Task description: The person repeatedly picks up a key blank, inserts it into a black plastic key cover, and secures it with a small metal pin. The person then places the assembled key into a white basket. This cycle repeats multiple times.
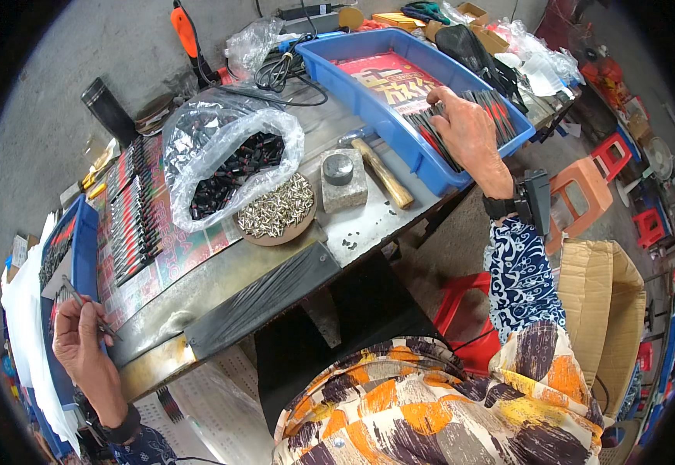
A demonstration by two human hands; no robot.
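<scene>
At the left edge of the bench, my left hand point(85, 349) is closed, pinching a slim dark metal piece point(109, 328) between thumb and fingers. It is beside a narrow blue bin point(83, 242) with dark slender pieces inside. My right hand point(469, 136) reaches into a large blue tray point(368, 116) at the far right. Its thumb and forefinger are apart and rest over a packed row of slender red-and-black pieces point(500, 116); the other fingertips are partly hidden. A red printed sheet point(391, 75) lies in that tray.
An open clear bag point(279, 128) of small black parts sits mid-bench. Near it are a round dish of small metal pins point(275, 208), a stone block point(343, 190) with a metal disc, and a wooden-handled hammer point(384, 174). Several red-and-black pieces point(132, 225) lie in rows at left.
</scene>
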